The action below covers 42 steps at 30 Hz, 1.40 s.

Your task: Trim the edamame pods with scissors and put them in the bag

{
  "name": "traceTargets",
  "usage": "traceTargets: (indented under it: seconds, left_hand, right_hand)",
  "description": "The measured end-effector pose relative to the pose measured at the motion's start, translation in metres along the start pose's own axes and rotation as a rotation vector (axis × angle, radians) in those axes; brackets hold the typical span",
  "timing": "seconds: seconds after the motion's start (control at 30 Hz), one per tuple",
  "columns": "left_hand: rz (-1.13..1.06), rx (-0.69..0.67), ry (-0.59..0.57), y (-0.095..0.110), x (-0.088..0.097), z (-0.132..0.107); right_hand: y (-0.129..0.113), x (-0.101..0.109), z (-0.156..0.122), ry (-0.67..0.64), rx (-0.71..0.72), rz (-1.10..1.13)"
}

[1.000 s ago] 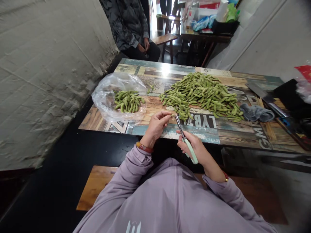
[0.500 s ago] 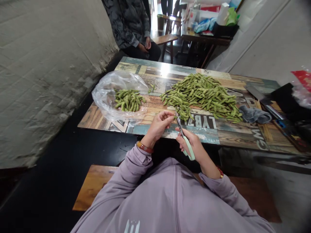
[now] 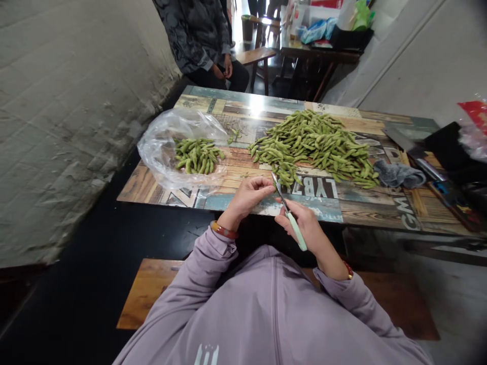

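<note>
My right hand (image 3: 302, 223) is wrapped round a pair of scissors (image 3: 292, 222) with pale green handles, its metal blades pointing up and left. The blades look nearly together. Just left of their tips, my left hand (image 3: 249, 196) is closed in a pinch on an edamame pod; only a bit of green shows at the fingertips. Beyond the blades lies a large heap of green edamame pods (image 3: 315, 144). On the left, a smaller pile of pods (image 3: 198, 155) rests in the mouth of a clear plastic bag (image 3: 155, 149).
The patterned table (image 3: 365, 205) carries a grey cloth (image 3: 399, 174), a cleaver (image 3: 401, 140) and dark items at right. Small green scraps (image 3: 234, 135) lie near the bag. Across the table a person (image 3: 201, 45) sits with hands together. A wall runs along the left.
The scissors have turned slightly, and their handles have come closer together. My left hand stays beside the blade tips. The whole view has shifted a little.
</note>
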<state>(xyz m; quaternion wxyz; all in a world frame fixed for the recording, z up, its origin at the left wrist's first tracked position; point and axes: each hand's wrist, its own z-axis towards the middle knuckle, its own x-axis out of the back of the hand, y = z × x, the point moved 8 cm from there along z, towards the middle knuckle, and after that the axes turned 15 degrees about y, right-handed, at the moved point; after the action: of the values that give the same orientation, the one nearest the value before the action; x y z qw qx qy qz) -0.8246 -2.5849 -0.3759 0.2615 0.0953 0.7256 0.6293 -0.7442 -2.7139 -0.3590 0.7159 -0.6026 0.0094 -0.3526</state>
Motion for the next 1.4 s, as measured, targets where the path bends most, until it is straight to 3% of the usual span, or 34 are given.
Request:
traceTargets:
  seconds: [0.2,0.63,0.97,1.4]
  left_hand:
    - [0.035,0.027,-0.001,-0.0036,0.0017,-0.0015]
    - [0.073,0.029,-0.001,-0.0077,0.0036,-0.0006]
    - [0.099,0.065,0.008,-0.0049,0.0036,-0.0045]
    - [0.119,0.089,-0.035,-0.0059,0.0019,-0.0061]
  right_hand:
    - [-0.0019,-0.0012,-0.0011,0.011,0.110,-0.065]
    - [-0.0021,-0.0002,-0.0029,-0.071,0.088,-0.003]
    - [-0.0085,-0.0021,-0.0037,-0.123,0.091,-0.137]
    - [-0.0068,-0.0027,-0.0048,-0.022,0.143,-0.180]
